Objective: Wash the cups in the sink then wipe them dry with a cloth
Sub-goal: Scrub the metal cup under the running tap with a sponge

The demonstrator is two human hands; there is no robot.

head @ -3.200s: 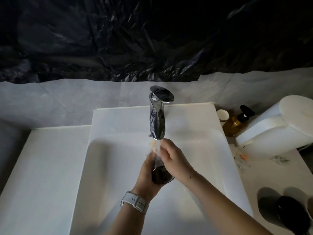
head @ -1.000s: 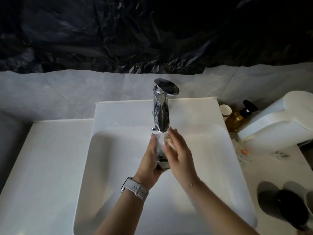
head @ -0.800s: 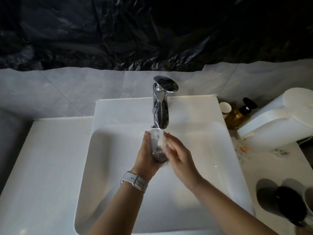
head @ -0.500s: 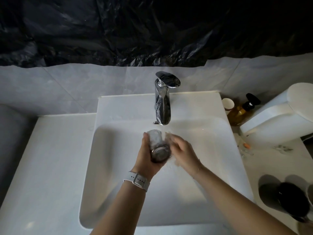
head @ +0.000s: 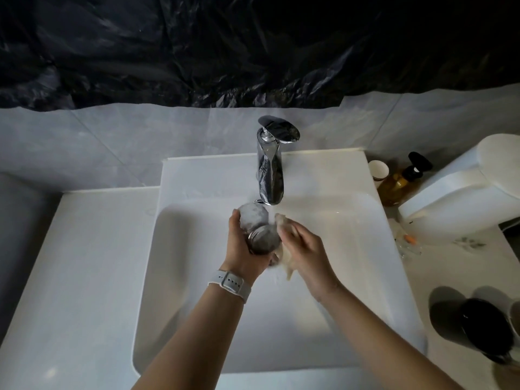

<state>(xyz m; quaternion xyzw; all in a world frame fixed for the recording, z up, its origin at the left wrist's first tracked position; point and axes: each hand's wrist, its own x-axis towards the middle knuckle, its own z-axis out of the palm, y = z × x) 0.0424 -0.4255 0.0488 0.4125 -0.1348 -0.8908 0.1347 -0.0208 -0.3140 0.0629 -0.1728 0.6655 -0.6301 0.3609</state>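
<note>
Landmark: tap (head: 270,175).

Nearest, right of the tap on the worktop (head: 455,277): dark cups (head: 488,329), partly cut off by the frame edge.

Sink (head: 197,277), below the tap. Over its basin: left hand (head: 244,249), watch (head: 230,283) on the wrist, fingers curled round a clear cup (head: 260,229) tipped under the spout. Right hand (head: 305,246), just right of the cup, fingers curled on a pale cloth (head: 284,256) against the cup's side. Water runs from the spout.

Far right of the tap: paper cup (head: 378,169), amber bottle (head: 401,184).
</note>
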